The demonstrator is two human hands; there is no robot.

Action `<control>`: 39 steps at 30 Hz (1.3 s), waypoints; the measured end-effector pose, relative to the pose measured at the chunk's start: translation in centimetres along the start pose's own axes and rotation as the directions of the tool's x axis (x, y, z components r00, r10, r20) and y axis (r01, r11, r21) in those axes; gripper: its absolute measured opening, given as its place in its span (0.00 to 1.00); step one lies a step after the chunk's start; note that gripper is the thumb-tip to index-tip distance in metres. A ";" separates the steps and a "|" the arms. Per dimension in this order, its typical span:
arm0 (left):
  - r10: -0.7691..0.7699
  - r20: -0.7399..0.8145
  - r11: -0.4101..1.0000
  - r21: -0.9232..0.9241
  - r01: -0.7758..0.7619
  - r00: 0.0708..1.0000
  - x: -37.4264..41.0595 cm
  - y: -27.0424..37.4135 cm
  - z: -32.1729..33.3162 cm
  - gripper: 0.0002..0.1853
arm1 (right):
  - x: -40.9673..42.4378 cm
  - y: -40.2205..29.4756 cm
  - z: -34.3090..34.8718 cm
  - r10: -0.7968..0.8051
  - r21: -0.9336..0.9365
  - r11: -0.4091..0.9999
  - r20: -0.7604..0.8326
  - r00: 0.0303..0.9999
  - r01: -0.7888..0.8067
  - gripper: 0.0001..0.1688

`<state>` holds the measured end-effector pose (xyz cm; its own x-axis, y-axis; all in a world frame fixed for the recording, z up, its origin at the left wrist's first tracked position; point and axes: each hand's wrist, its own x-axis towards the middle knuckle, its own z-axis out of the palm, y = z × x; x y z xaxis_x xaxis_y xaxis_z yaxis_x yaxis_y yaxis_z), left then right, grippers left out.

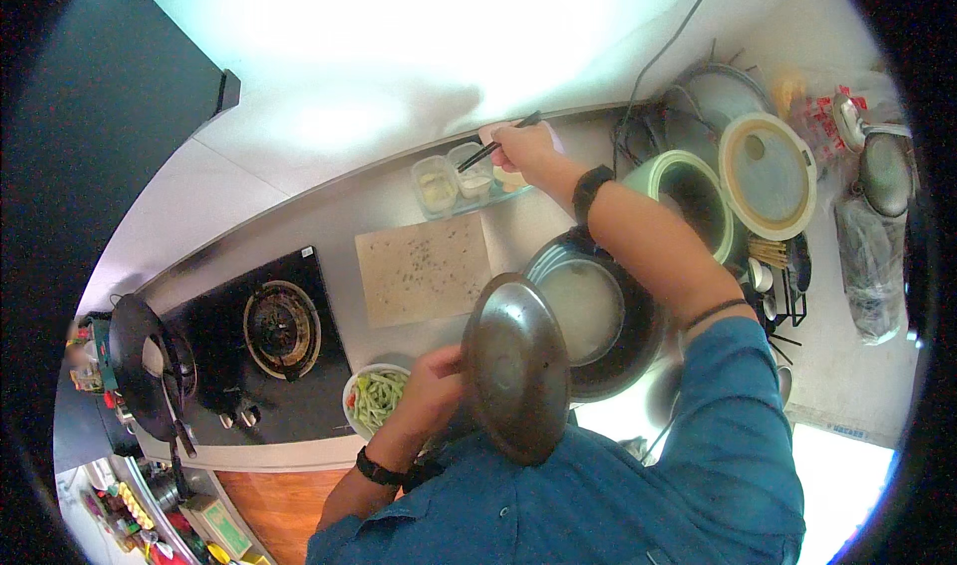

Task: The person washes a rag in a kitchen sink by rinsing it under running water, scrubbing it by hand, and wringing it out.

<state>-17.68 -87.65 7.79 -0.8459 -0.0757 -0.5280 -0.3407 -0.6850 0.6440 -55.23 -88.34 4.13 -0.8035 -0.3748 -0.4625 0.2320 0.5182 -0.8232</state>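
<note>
In my left hand (436, 389) is a dark pot lid (516, 363), tipped up on its edge in front of my chest. My right hand (527, 150) is stretched to the back of the counter and grips a pair of black chopsticks (478, 158). Their tips are over a seasoning container (472, 180) with white contents; whether they touch it I cannot tell. Beside it is another clear container (436, 187) with pale yellowish contents. Below my right forearm, a round pot (583, 311) of cloudy, pale liquid sits within a wide dark pan (635, 356), partly hidden by the lid.
A bowl of green beans (376, 397) stands by my left hand. A speckled brown sheet (426, 270) lies between the containers and a black gas hob (217, 333), where a wok (138, 371) rests at left. At right are a pale green cooker (665, 169) and its raised lid (770, 176).
</note>
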 end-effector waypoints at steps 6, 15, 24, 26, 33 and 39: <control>0.027 -0.013 1.000 0.002 -0.027 1.000 -0.2 0.6 0.7 0.22 | -0.3 0.1 -0.1 -0.027 0.094 0.995 -0.074 0.997 0.034 0.14; 0.006 -0.025 1.000 -0.023 -0.007 1.000 -0.4 0.7 0.7 0.21 | -0.3 -0.3 -0.6 -0.024 0.195 0.980 -0.068 0.997 0.037 0.11; 0.021 -0.031 1.000 -0.022 -0.021 0.999 -0.4 0.5 0.8 0.19 | -0.2 -0.5 -1.8 0.044 0.275 0.961 -0.036 0.998 -0.032 0.07; 0.022 -0.024 0.999 -0.045 -0.023 0.999 -0.3 0.3 0.7 0.19 | 0.4 0.0 -2.2 0.050 0.290 0.956 -0.013 0.999 -0.044 0.07; 0.036 -0.017 0.999 -0.011 -0.037 0.999 -0.2 -0.1 0.1 0.19 | -0.2 -0.2 -2.5 0.003 0.350 0.937 -0.057 0.998 0.018 0.07; 0.023 -0.004 0.999 -0.034 -0.023 1.000 -0.3 0.1 0.2 0.19 | -1.6 -0.8 -3.9 0.030 0.421 0.907 -0.005 1.000 -0.025 0.06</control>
<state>-17.57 -87.50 8.11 -0.8516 -0.0942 -0.5157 -0.3075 -0.7071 0.6368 -56.28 -85.20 6.81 -0.7988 -0.3553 -0.4855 0.4616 0.1554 -0.8733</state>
